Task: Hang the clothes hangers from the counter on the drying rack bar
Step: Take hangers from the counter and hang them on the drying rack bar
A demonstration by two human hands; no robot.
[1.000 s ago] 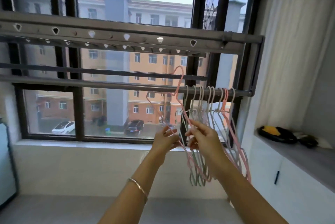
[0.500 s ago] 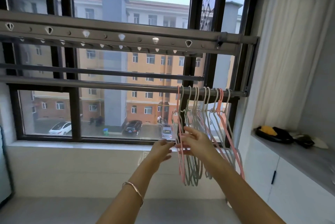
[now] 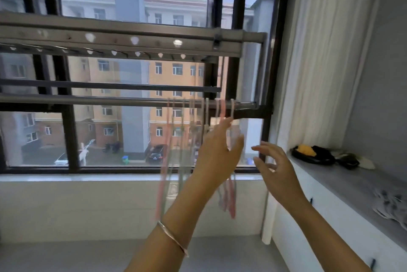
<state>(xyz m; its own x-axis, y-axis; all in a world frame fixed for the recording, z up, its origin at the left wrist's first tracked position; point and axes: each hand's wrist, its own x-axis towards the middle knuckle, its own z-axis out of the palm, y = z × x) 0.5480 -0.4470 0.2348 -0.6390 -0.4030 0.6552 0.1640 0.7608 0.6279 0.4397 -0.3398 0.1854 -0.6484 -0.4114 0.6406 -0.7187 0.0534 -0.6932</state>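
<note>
Several pink and pale green hangers (image 3: 171, 157) hang in a bunch on the drying rack bar (image 3: 88, 101), near its right end, blurred by motion. My left hand (image 3: 217, 153) is raised in front of them with its fingers straight and spread, reaching up toward the hooks; it holds nothing. My right hand (image 3: 275, 168) hovers to the right of the hangers, fingers relaxed and apart, empty. The counter (image 3: 352, 186) runs along the right wall.
A dark bundle with a yellow patch (image 3: 312, 153) and smaller dark items lie at the counter's far end. Pale clips or pegs (image 3: 392, 205) sit nearer on it. A perforated upper rack rail (image 3: 132, 40) crosses above the bar. A white curtain (image 3: 319, 51) hangs on the right.
The pink hanger went onto the bar and both hands let go. The view and my right hand shifted right; my left hand rose toward the hooks. The hangers are swinging.
</note>
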